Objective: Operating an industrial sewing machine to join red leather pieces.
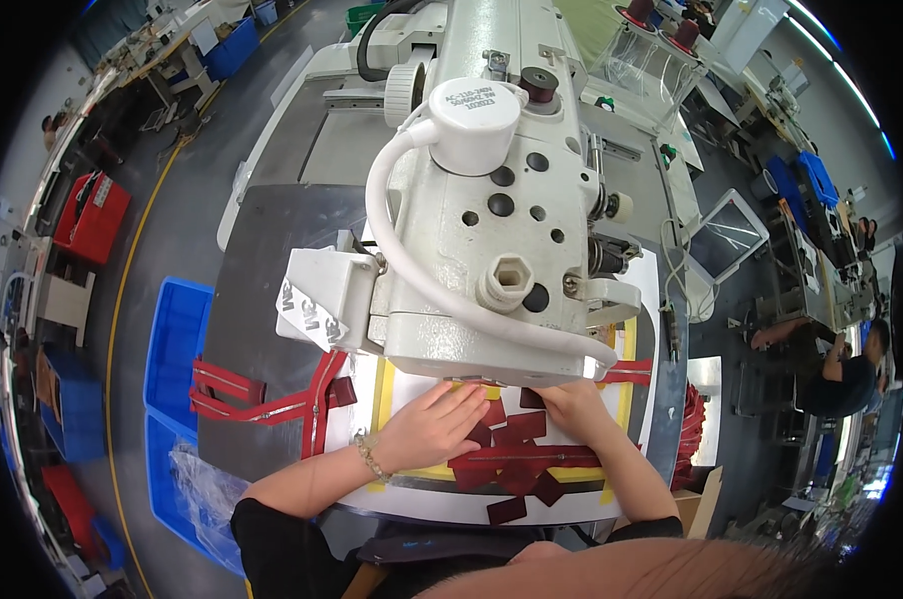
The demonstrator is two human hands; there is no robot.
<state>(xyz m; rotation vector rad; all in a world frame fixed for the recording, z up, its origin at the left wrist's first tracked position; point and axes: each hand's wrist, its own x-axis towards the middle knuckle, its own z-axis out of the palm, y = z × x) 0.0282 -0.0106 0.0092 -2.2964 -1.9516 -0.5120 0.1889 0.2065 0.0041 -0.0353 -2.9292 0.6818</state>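
My left hand (433, 427) lies with fingers stretched out, fingertips at a yellow piece (486, 391) under the white sewing machine head (471, 339). My right hand (569, 407) reaches under the head at right, fingers bent and partly hidden; what they touch is unclear. Between and below my hands, several dark red square patches (507, 509) lie on a white, yellow-edged board (391, 389). A red zipper strip (511, 457) crosses them. More red zippers (322, 394) lie at the left on the grey table plate (252, 270).
Blue bins (177, 329) stand left of the table, one with clear plastic. A dark red bundle (693, 429) sits at the right edge beside a carton (701, 499). A tilted screen (726, 235) and thread cones (683, 32) are at upper right. Another person (841, 384) sits far right.
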